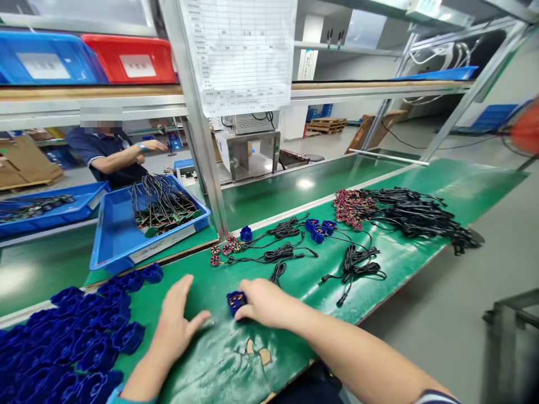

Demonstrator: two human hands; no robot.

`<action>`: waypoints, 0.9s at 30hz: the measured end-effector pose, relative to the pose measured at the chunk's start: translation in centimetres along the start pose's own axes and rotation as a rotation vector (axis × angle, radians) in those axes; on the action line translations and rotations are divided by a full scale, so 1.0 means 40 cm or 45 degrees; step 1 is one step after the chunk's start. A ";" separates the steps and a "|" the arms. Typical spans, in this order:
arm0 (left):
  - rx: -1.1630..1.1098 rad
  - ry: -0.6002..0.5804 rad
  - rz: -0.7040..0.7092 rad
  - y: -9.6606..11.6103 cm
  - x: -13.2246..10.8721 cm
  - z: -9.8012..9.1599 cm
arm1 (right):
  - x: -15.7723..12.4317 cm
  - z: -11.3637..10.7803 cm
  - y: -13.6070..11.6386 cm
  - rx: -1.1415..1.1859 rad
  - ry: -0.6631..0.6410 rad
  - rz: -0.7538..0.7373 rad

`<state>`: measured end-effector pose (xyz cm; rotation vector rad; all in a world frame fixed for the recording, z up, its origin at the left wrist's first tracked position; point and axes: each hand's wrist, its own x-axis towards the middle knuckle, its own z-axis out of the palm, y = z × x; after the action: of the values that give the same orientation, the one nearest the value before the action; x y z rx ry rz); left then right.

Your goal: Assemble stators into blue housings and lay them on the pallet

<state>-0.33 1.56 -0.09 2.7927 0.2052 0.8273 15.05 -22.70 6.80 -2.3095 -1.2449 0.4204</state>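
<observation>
My right hand is closed on a small blue housing with a copper-wound motor inside, pressed onto the green bench mat. My left hand lies flat and open on the mat just left of it, fingers spread, holding nothing. A heap of empty blue housings lies to the left of my left hand. Loose small motors with bundled black cables lie beyond my hands.
A big pile of wired motors fills the right of the bench. A blue tray of cabled boards sits at the back left. A metal shelf post stands behind. A co-worker works across the conveyor.
</observation>
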 end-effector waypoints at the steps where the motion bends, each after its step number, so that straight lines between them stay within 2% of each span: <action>1: 0.133 0.095 -0.098 -0.021 0.015 -0.007 | -0.021 -0.047 0.038 0.055 0.040 0.035; 3: 0.375 0.181 -0.327 -0.072 0.038 -0.014 | -0.052 -0.149 0.130 0.093 0.182 0.153; 5: 0.491 0.095 -0.487 -0.115 0.046 -0.012 | -0.061 -0.244 0.231 -0.077 0.375 0.340; 7: 0.523 -0.005 -0.529 -0.136 0.043 -0.007 | -0.050 -0.308 0.326 -0.317 0.438 0.543; 10: 0.526 -0.004 -0.467 -0.122 0.032 -0.003 | -0.014 -0.331 0.430 -0.513 0.336 0.717; 14: 0.371 0.097 -0.306 -0.066 0.020 0.007 | 0.021 -0.298 0.478 -0.565 0.259 0.810; 17: 0.240 0.141 -0.306 -0.031 0.012 0.023 | 0.033 -0.282 0.450 -0.611 0.249 0.937; 19: 0.103 0.119 -0.322 -0.016 0.010 0.029 | 0.045 -0.261 0.394 -0.669 0.389 0.918; 21: -0.047 0.057 -0.305 -0.006 0.009 0.026 | 0.069 -0.213 0.311 -0.682 0.572 0.727; 22: -0.100 0.026 -0.288 -0.003 0.009 0.023 | 0.087 -0.177 0.262 -0.656 0.611 0.582; 25: -0.118 -0.029 -0.263 0.003 0.004 0.011 | 0.160 -0.036 0.113 -0.529 0.458 0.163; 27: -0.108 -0.035 -0.276 0.003 -0.004 0.007 | 0.214 0.055 0.032 -0.444 0.364 -0.010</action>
<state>-0.31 1.35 -0.36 2.6420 0.4478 0.7276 19.51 -15.50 3.92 -2.5353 -1.2592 -0.1412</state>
